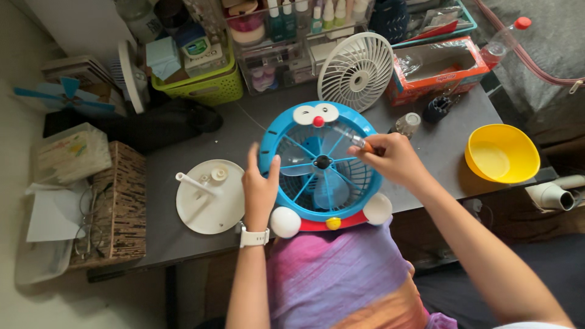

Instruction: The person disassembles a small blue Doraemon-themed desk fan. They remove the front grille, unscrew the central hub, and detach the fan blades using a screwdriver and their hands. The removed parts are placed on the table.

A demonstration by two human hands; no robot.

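A blue cartoon-cat fan (321, 164) is being steadied at the near edge of the grey desk (439, 143), partly over the person's lap. Its left rim is being clasped by the left hand (259, 189), fingers curled onto the blue ring. A screwdriver (356, 140) with a clear and orange handle is being pinched shut in the right hand (393, 158), its tip being aimed into the grille right of the hub.

A slip is judged possible: the fan is being held at a tilt by one hand only, so hard pressure could be sending the tip off the screw and into a blade, or tipping the fan off the desk.

One white round base (210, 196) is lying left of the fan, one white grille (356, 70) is standing behind it, and one yellow bowl (501, 153) is sitting well to its right.
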